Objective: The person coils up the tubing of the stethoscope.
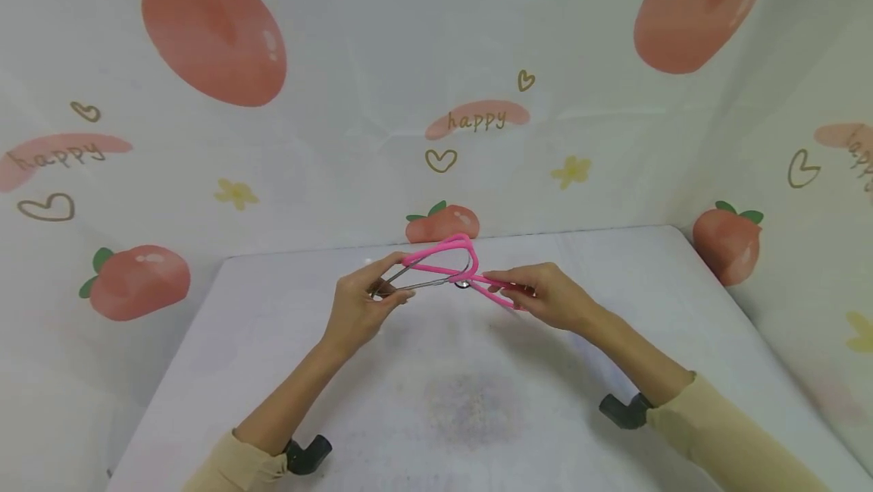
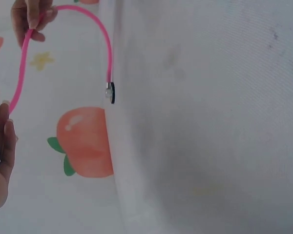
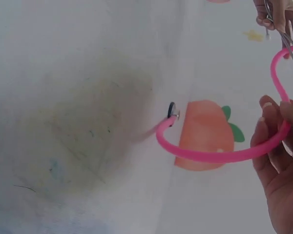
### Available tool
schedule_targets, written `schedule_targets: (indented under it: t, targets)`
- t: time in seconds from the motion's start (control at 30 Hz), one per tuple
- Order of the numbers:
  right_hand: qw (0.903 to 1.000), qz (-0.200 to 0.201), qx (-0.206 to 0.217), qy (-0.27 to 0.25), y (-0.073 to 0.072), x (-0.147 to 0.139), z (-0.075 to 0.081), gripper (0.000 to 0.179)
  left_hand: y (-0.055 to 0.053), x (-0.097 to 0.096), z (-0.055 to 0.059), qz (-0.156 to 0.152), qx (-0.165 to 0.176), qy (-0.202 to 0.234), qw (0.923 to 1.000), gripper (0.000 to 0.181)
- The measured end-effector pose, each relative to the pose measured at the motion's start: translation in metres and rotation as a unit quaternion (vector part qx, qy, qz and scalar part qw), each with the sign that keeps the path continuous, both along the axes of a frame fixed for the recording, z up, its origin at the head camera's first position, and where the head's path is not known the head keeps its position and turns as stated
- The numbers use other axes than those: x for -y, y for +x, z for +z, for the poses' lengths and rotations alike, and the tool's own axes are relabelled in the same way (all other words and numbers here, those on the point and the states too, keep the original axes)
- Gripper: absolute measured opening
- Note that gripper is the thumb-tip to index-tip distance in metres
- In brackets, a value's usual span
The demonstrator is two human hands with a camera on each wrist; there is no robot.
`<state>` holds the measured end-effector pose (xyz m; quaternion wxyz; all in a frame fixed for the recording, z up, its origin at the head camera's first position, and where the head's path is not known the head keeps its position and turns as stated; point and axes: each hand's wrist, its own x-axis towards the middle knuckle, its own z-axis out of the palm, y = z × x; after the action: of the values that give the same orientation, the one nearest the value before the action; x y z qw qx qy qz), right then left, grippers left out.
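Note:
A stethoscope with pink tubing (image 3: 210,156) is held up above the table between both hands. My left hand (image 1: 358,306) grips its metal ear tubes (image 1: 424,284), thumb below and fingers above. On the other side, my right hand (image 1: 554,299) pinches a bend of the pink tubing. The small round chest piece (image 2: 111,92), dark-rimmed with a silver stem, hangs free from the tubing's end. In the right wrist view, the tubing curves from the right hand (image 3: 283,170) to that chest piece. Part of the ear tubes is hidden by the left fingers.
The white table (image 1: 307,401) has a greyish stained patch near its middle. Behind it hangs a white cloth (image 1: 355,98) printed with peaches, hearts and "happy". A black fitting (image 1: 310,454) sits at the left wrist, another black fitting (image 1: 624,410) at the right.

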<state>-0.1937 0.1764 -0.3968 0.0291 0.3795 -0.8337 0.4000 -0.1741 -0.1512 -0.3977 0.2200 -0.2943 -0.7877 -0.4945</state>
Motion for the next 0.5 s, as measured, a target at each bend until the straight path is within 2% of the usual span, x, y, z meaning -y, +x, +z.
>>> schedule_targets:
  t: [0.23, 0.37, 0.5]
  targets:
    - [0.9996, -0.022, 0.013, -0.006, 0.005, 0.000, -0.003, 0.046, 0.002, 0.000, 0.005, 0.012, 0.011, 0.015, 0.9998, 0.059]
    - [0.9987, -0.005, 0.045, -0.026, 0.007, -0.001, -0.006, 0.046, 0.007, -0.004, 0.018, 0.020, 0.006, 0.020, 0.9996, 0.058]
    - [0.9976, 0.013, 0.055, -0.041, 0.009, 0.000, -0.010, 0.042, 0.006, -0.004, 0.021, 0.023, -0.001, 0.027, 0.9994, 0.060]
